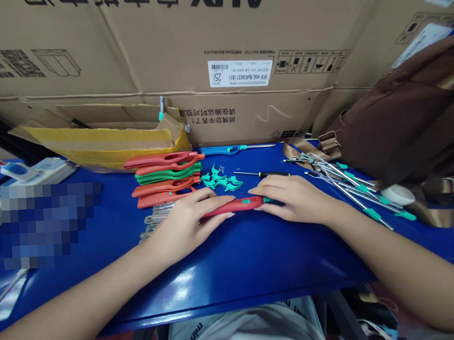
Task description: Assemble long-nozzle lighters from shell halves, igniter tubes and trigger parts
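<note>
Red plastic lighter handle (pixel 232 206), one, centre of frame above the blue bench (pixel 233 286), gripped at opposite ends by left hand (pixel 184 224) and right hand (pixel 295 198). Stacked red and green handles (pixel 166 174) and loose green plastic parts (pixel 220 178) lie just beyond; a slackened grip could drop it among them.

Lighter shells (pixel 165 179) L, metal rods (pixel 361 188) R

Bright light from above leaves white glare on the glossy blue bench (pixel 187 289); the edges bow with wide-angle distortion, and shadows stay faint.
</note>
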The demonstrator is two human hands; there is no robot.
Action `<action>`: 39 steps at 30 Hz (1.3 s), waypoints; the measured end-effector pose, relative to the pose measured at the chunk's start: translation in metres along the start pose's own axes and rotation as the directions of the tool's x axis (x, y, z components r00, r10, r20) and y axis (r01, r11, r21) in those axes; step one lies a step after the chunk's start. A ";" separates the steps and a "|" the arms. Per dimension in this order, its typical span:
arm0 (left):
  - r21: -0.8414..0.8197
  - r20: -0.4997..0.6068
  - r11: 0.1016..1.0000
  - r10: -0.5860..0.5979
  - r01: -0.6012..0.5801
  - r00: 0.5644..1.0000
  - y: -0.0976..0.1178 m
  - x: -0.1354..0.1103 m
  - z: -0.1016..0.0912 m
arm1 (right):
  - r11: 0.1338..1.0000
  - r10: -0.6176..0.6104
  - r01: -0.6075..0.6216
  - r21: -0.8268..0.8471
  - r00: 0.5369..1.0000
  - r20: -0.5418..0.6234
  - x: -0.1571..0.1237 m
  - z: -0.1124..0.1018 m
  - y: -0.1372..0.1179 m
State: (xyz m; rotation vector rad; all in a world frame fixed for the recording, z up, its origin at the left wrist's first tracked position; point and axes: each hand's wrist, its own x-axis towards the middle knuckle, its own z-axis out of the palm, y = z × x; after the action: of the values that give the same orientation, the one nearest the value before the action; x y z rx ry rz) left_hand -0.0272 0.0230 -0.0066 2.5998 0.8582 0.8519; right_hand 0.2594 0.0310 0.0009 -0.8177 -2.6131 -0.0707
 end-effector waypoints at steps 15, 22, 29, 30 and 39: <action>-0.103 -0.056 0.993 -0.070 0.064 0.996 0.011 0.002 -0.001 | 0.986 -0.093 0.067 -0.153 0.982 -0.167 -0.002 -0.010 -0.006; -0.298 -0.115 0.937 -0.224 0.182 0.968 0.011 0.003 0.000 | 0.999 0.029 -0.030 -0.027 0.998 -0.053 -0.002 -0.009 -0.004; -0.547 -0.046 0.794 -0.344 0.265 0.938 0.011 0.003 0.009 | 0.956 0.136 -0.182 0.228 0.969 0.205 0.000 -0.007 -0.015; -0.587 -0.026 0.756 -0.374 0.289 0.927 0.012 0.003 0.010 | 0.951 0.148 -0.198 0.236 0.966 0.213 0.000 -0.007 -0.016; -0.681 0.199 0.550 -0.497 0.484 0.845 0.015 0.009 0.003 | 0.950 0.224 -0.271 0.155 0.937 0.268 0.003 -0.010 -0.014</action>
State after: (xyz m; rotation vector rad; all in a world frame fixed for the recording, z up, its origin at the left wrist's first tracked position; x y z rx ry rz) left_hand -0.0121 0.0163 0.0014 1.5489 0.9475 0.8131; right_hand 0.2528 0.0189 0.0119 -1.1423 -2.6623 0.3697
